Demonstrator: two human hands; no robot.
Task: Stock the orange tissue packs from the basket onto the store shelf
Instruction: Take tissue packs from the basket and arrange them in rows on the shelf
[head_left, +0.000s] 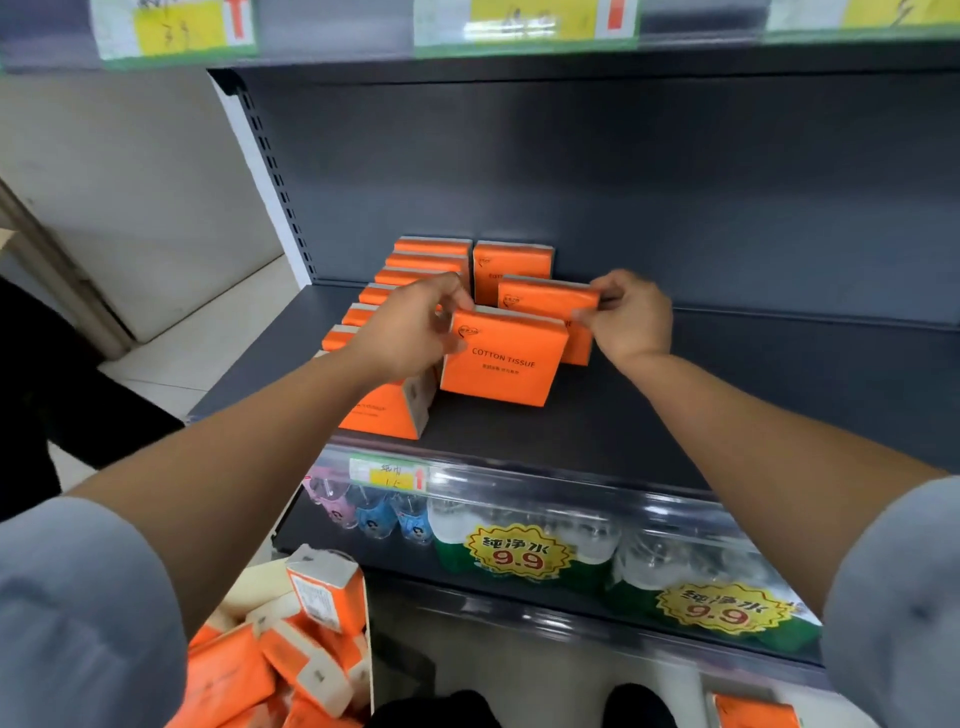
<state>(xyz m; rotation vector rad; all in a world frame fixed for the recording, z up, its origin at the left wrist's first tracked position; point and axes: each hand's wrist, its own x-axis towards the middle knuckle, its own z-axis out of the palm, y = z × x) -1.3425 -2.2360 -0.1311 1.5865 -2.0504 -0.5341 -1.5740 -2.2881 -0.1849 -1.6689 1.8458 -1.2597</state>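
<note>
On the dark grey shelf (649, 415) stand two rows of orange tissue packs. The left row (415, 262) holds several packs, partly hidden by my left arm. The right row has three. My left hand (410, 327) grips the top left corner of the front pack (501, 361), marked "COTTON TISSUE". My right hand (631, 317) pinches the right end of the pack behind it (545, 299). A third pack (511, 262) stands at the back. At the bottom left, the basket (363, 649) holds several more orange packs (291, 660).
Below the shelf sit bottled-water multipacks (524, 540) with yellow 9.9 stickers and small pink and blue bottles (374, 514). A shelf edge with price tags (524, 23) runs overhead. The shelf's right half lies bare. Another orange pack (753, 712) shows at the bottom right.
</note>
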